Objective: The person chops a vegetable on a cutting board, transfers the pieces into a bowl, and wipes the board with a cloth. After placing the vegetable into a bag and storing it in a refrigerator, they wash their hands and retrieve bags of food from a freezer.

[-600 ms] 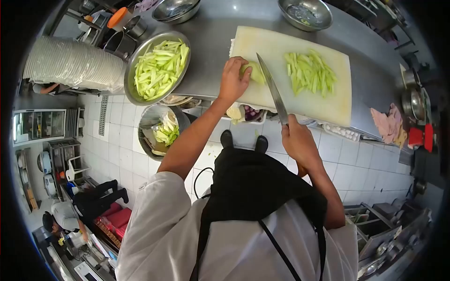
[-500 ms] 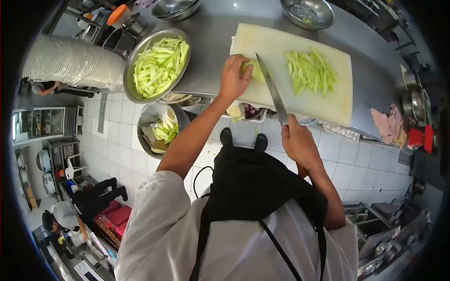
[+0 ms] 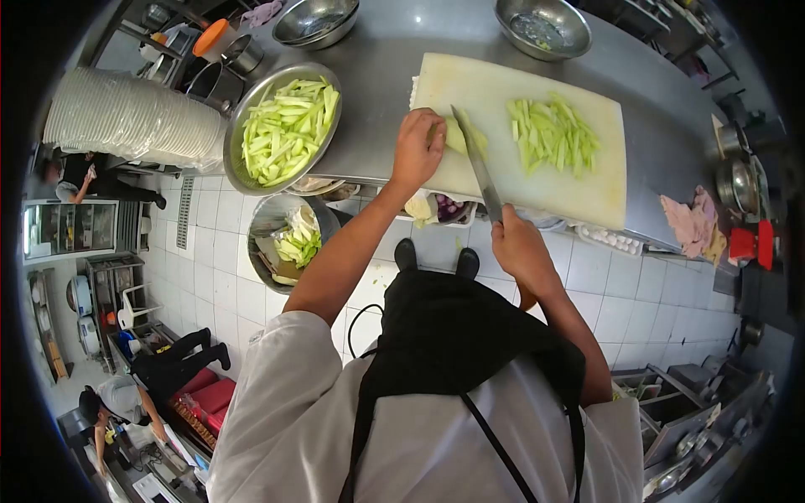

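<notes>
Left hand with fingers curled, pressing a pale green vegetable piece onto a white plastic cutting board, right hand fingers wrapped around a long steel knife, blade on the piece, green cut strips nearby.

Commercial kitchen — steel counter, mixing bowls

Steel counter with cutting board, bowls

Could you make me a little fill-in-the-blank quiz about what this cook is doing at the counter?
The right hand grips a ____.
The left hand presses a pale green vegetable piece onto the ____ cutting board.
The pile of cut strips lies on the board to the ____ of the blade.
Missing words: knife, white, right.
</notes>
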The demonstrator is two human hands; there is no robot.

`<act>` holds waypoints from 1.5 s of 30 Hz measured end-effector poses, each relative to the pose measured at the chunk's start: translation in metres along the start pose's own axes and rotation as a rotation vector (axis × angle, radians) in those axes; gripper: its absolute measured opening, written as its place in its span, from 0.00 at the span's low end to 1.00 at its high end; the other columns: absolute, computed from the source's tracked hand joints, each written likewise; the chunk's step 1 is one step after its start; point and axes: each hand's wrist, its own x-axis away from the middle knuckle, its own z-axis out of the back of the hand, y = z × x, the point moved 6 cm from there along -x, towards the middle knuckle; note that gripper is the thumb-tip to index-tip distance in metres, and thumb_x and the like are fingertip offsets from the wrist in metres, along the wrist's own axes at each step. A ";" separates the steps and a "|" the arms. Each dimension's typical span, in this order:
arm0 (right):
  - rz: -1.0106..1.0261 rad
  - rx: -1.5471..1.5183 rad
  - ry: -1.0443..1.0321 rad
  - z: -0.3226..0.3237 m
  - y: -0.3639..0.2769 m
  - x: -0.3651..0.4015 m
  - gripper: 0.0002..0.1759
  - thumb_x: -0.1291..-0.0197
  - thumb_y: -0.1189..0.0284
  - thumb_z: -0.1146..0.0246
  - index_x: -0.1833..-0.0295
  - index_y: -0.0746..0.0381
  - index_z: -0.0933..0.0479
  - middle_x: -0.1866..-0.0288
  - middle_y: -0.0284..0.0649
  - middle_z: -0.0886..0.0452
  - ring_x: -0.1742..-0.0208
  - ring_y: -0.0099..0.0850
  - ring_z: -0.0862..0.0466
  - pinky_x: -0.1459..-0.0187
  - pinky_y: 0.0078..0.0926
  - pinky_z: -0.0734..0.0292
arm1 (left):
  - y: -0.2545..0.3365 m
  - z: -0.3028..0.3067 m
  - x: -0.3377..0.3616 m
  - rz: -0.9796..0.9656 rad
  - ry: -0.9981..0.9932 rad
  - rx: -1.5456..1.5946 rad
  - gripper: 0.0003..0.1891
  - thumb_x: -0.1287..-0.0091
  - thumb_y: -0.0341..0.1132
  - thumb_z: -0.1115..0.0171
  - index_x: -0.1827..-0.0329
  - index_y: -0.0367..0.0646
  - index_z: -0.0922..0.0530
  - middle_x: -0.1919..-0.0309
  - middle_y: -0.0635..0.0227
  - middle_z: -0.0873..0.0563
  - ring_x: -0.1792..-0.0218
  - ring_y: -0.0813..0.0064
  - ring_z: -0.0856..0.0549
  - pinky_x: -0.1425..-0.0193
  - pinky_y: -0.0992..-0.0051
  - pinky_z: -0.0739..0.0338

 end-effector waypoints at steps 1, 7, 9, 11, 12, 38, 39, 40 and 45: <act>-0.004 -0.006 -0.006 0.006 -0.005 0.004 0.16 0.31 0.70 0.48 0.47 0.72 0.33 0.65 0.67 0.19 0.58 0.63 0.19 0.53 0.56 0.27 | -0.001 0.000 0.000 -0.011 0.010 -0.001 0.06 0.38 0.25 0.36 0.60 0.35 0.21 0.57 0.56 0.19 0.53 0.53 0.21 0.47 0.63 0.25; -0.049 -0.003 -0.059 0.023 -0.019 0.019 0.15 0.29 0.68 0.49 0.49 0.71 0.33 0.67 0.65 0.20 0.59 0.63 0.19 0.53 0.56 0.28 | -0.007 -0.002 0.001 -0.009 0.025 0.023 0.05 0.38 0.24 0.37 0.60 0.35 0.20 0.58 0.57 0.19 0.55 0.53 0.20 0.48 0.63 0.25; -0.050 0.010 -0.069 0.020 -0.020 0.021 0.14 0.29 0.68 0.49 0.49 0.71 0.33 0.67 0.64 0.19 0.59 0.63 0.19 0.53 0.56 0.28 | -0.006 -0.001 0.002 0.000 0.025 0.016 0.05 0.38 0.24 0.37 0.60 0.35 0.20 0.58 0.57 0.19 0.55 0.54 0.19 0.49 0.64 0.24; -0.051 0.021 -0.074 0.017 -0.020 0.019 0.14 0.29 0.69 0.50 0.49 0.71 0.33 0.67 0.65 0.19 0.60 0.64 0.20 0.53 0.56 0.28 | -0.003 0.001 0.001 -0.001 0.030 -0.006 0.05 0.37 0.26 0.35 0.60 0.35 0.19 0.58 0.56 0.18 0.55 0.56 0.18 0.50 0.66 0.23; -0.046 0.024 -0.071 0.015 -0.020 0.018 0.14 0.29 0.69 0.49 0.50 0.71 0.33 0.67 0.65 0.19 0.60 0.64 0.20 0.54 0.56 0.27 | -0.003 0.001 0.001 0.000 0.025 -0.012 0.05 0.37 0.26 0.35 0.60 0.35 0.19 0.58 0.57 0.18 0.55 0.56 0.18 0.50 0.66 0.23; -0.011 -0.002 -0.092 0.008 -0.027 0.007 0.15 0.30 0.69 0.50 0.49 0.72 0.33 0.64 0.66 0.19 0.56 0.63 0.20 0.51 0.56 0.28 | -0.014 0.003 0.002 0.079 0.028 0.040 0.06 0.37 0.27 0.34 0.60 0.34 0.18 0.58 0.56 0.15 0.57 0.57 0.15 0.51 0.66 0.21; -0.018 0.027 -0.087 -0.002 -0.022 0.003 0.15 0.30 0.69 0.50 0.49 0.72 0.33 0.64 0.66 0.19 0.55 0.64 0.20 0.50 0.56 0.28 | -0.014 0.003 0.005 0.067 0.017 0.000 0.06 0.37 0.26 0.34 0.60 0.34 0.18 0.58 0.56 0.15 0.57 0.57 0.15 0.51 0.67 0.21; -0.027 0.057 -0.076 -0.013 -0.015 -0.002 0.15 0.30 0.69 0.50 0.49 0.72 0.33 0.63 0.67 0.19 0.55 0.64 0.20 0.50 0.56 0.28 | -0.013 0.003 0.008 0.051 0.008 -0.035 0.06 0.37 0.26 0.34 0.60 0.34 0.18 0.58 0.56 0.15 0.57 0.57 0.15 0.51 0.67 0.20; -0.030 0.073 -0.052 0.002 -0.014 -0.010 0.15 0.30 0.68 0.49 0.48 0.71 0.33 0.63 0.66 0.19 0.55 0.64 0.20 0.50 0.56 0.28 | -0.016 -0.001 -0.002 0.047 0.033 0.019 0.05 0.38 0.24 0.35 0.60 0.33 0.17 0.58 0.56 0.15 0.58 0.58 0.15 0.53 0.68 0.20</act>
